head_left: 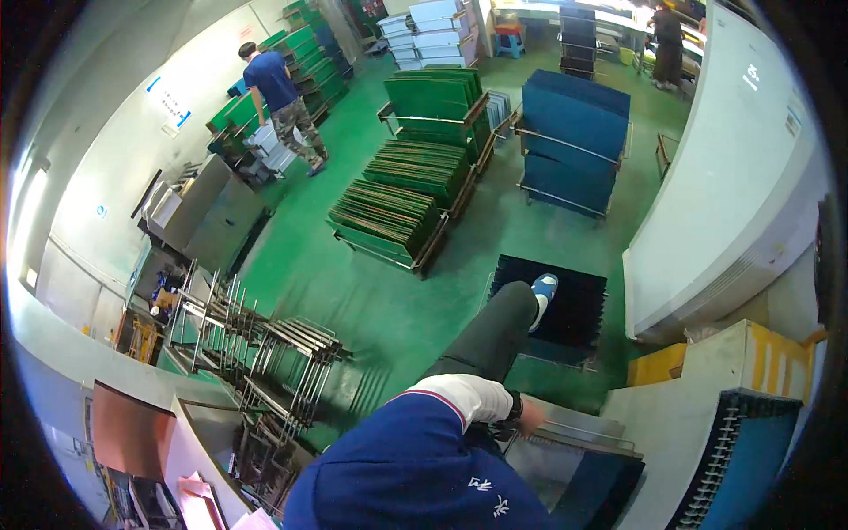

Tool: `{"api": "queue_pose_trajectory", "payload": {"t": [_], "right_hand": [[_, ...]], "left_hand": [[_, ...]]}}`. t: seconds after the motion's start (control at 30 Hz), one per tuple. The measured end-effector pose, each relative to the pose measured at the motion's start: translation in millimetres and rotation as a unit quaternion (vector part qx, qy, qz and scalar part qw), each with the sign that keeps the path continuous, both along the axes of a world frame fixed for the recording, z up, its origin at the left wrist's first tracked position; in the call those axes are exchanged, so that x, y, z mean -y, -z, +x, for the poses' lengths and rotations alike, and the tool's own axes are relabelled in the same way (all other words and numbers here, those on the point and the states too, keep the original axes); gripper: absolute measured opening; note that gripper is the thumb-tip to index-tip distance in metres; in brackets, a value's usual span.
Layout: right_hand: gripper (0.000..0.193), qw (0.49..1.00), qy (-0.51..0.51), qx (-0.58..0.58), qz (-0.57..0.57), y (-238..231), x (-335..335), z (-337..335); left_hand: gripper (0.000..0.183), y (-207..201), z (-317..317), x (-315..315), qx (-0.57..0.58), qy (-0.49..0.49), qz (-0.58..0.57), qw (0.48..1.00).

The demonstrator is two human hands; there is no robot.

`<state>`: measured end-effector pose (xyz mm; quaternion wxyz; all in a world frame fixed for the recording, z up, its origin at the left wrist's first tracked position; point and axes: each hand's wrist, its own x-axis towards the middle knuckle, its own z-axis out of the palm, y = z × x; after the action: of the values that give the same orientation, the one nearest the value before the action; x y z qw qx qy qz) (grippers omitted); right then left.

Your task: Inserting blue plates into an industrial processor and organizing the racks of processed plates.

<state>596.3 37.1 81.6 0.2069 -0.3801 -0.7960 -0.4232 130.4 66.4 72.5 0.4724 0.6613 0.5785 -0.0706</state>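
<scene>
- One hand (pixel 532 413), apparently the left from the way its arm crosses the body, hangs low at a rack (pixel 594 433) with a thin metal rail; that nearness suggests the rail serves as its handle, though I cannot tell whether they touch.
- The fingers are blurred and partly hidden, so I cannot tell whether they are spread, pressed together or pinching the rail; the other hand does not show.
- The rack sits at the lower right, close in front of the body, with dark panels (pixel 594 484) in it; a place so near probably spares the arm a long reach.
- A shoe (pixel 544 290) shows over a dark ridged-edged stack (pixel 574 318); whether it rests on the stack or stands beside it is unclear, but the stretched leg likely steadies a leaning body.
- Green panels (pixel 389 216) stand on edge in close rows, seemingly so that many fit in one frame and each can be lifted singly.
- Blue panels (pixel 574 132) stand in a railed rack beyond; the rails presumably keep them from toppling.
- Bare metal frames (pixel 296 340) crowd together at the left, likely to save floor space.
</scene>
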Motion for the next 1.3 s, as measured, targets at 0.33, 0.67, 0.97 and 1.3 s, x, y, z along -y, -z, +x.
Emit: {"api": "queue_pose_trajectory", "payload": {"t": [0.33,0.67,0.97,1.3], "right_hand": [[0.047,0.967,0.148,-0.061,-0.201,40,1,37],[0.062,0.974,0.130,-0.052,-0.179,55,-2,47],[0.059,0.960,0.158,-0.053,-0.226,49,-2,37],[0.042,0.912,0.250,-0.089,-0.313,60,3,45]], "left_hand": [[0.020,-5,-1,-4,-0.031,-0.042,-0.011,0.999],[0.015,32,8,3,-0.029,-0.095,0.080,0.992],[0.017,45,11,-1,-0.063,-0.066,0.049,0.995],[0.023,84,13,0,-0.072,-0.038,0.106,0.991]]}}
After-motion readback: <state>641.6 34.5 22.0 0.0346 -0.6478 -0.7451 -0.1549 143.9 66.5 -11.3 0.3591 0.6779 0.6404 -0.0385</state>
